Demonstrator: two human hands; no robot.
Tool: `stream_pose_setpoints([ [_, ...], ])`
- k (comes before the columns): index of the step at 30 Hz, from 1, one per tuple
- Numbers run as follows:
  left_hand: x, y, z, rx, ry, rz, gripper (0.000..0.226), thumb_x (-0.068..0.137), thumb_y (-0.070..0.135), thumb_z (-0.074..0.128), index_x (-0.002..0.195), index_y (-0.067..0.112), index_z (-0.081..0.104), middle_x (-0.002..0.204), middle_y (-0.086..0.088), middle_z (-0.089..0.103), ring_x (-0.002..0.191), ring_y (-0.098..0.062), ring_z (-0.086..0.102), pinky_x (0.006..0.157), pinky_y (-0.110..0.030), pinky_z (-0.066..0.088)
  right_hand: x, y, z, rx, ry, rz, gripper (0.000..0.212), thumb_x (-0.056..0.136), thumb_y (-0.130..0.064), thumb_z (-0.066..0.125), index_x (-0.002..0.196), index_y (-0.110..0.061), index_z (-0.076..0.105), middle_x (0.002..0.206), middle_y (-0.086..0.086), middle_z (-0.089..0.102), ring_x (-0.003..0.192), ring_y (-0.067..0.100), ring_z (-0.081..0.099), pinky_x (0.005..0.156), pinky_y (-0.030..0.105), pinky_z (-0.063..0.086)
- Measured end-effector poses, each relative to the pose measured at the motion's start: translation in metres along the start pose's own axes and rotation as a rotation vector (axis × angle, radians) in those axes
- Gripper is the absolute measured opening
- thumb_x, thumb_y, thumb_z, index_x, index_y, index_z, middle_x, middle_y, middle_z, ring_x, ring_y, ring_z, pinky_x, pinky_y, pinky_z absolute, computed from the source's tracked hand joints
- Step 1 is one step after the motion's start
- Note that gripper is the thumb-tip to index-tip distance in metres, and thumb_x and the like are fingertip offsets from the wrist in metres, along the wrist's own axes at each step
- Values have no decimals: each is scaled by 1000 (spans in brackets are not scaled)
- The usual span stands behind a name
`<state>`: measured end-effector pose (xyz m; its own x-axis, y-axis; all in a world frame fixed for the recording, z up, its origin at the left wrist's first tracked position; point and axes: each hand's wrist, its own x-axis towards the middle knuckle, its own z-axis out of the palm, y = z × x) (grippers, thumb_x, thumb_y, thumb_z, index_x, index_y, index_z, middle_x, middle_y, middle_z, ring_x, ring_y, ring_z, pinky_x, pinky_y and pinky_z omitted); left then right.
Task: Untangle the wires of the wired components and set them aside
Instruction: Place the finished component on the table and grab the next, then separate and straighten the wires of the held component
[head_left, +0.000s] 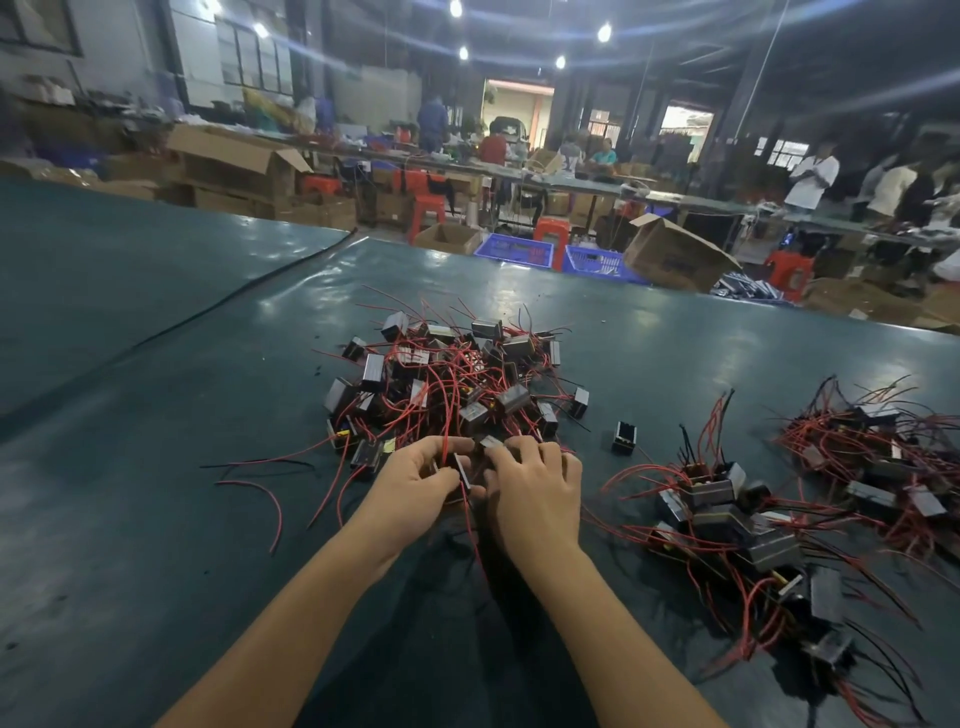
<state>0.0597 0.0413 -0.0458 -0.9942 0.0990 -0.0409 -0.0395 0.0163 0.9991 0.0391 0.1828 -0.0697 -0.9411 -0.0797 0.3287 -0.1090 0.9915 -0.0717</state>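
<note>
A tangled heap of small black box components with red and black wires (447, 384) lies in the middle of the dark green table (156, 467). At its near edge my left hand (415, 483) pinches a black component (464, 472) whose red wire trails toward me. My right hand (535, 488) sits right beside it with fingers curled over another component at the heap's edge; what it holds is mostly hidden. To the right lies a separated group of components (727, 519), and a further bunch (872, 457) at the far right.
One lone black component (623, 438) stands between the heap and the right group. Loose red wires (270, 499) sprawl left of my hands. A black seam (234, 301) crosses the table's left part. Beyond the far edge are cardboard boxes, blue crates (514, 252), red stools and people.
</note>
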Motion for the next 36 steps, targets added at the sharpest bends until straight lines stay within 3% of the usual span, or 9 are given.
stream_pose_setpoints([
  [3, 1, 0, -3, 34, 0, 14, 34, 97, -4, 49, 111, 23, 63, 106, -10, 70, 88, -23, 73, 81, -35, 60, -1, 1, 1, 32, 79, 37, 32, 102, -35, 40, 133, -30, 47, 129, -3, 53, 121, 23, 42, 103, 38, 25],
  [7, 0, 2, 1, -32, -27, 34, 33, 97, -4, 48, 111, 24, 59, 105, -8, 70, 88, -18, 74, 73, -28, 59, -6, 6, 1, 138, 89, 54, 32, 101, -33, 42, 132, -28, 49, 125, -4, 55, 116, 20, 44, 99, 34, 29],
  [12, 2, 3, 1, -172, 55, 24, 24, 97, -6, 47, 109, 12, 59, 105, -12, 69, 77, -22, 74, 64, -24, 58, -16, 21, -20, 787, 324, 274, 24, 96, -22, 59, 119, -15, 61, 108, -2, 54, 93, 6, 57, 87, 34, 54],
  [17, 2, 1, 3, -75, 82, 34, 15, 97, 5, 53, 96, 11, 67, 100, -15, 71, 78, -26, 73, 69, -35, 60, -35, 42, -31, 998, 437, 455, 37, 97, -13, 55, 134, -15, 54, 115, -4, 60, 103, 11, 60, 85, 25, 52],
  [20, 1, -4, 3, 184, 57, 84, 20, 97, 24, 57, 86, 13, 70, 89, -9, 74, 82, -29, 71, 84, -46, 57, -42, 46, -26, 1111, 369, 510, 43, 97, -7, 51, 137, -21, 53, 115, -8, 58, 91, 7, 61, 79, 26, 54],
  [24, -3, -6, 6, 334, 6, 139, 28, 98, 27, 55, 77, 13, 68, 70, 0, 74, 65, -11, 70, 71, -30, 57, -44, 44, -26, 1267, 247, 552, 30, 95, -3, 48, 111, -19, 68, 108, 6, 63, 64, 1, 55, 56, 15, 44],
  [27, -4, -6, 6, 439, -25, 161, 21, 98, 30, 54, 84, 20, 66, 66, 5, 74, 46, -1, 57, 54, -14, 46, -46, 42, -26, 1315, 204, 591, 22, 94, -8, 54, 88, -22, 71, 93, 6, 66, 76, 13, 56, 66, 29, 45],
  [32, -6, -5, 6, 435, -48, 163, 25, 99, 32, 52, 84, 19, 66, 66, 4, 74, 46, -9, 58, 58, -22, 49, -48, 40, -20, 1265, 112, 563, 12, 90, -25, 67, 83, -15, 70, 92, 9, 68, 90, 25, 64, 85, 45, 53],
  [36, -7, -7, 7, 444, 15, 253, 26, 96, 25, 59, 74, 21, 71, 68, 7, 73, 60, -8, 69, 65, -24, 57, -52, 35, -19, 1202, 58, 481, 24, 88, -31, 69, 74, -13, 67, 65, -6, 65, 62, 9, 60, 64, 32, 51],
])
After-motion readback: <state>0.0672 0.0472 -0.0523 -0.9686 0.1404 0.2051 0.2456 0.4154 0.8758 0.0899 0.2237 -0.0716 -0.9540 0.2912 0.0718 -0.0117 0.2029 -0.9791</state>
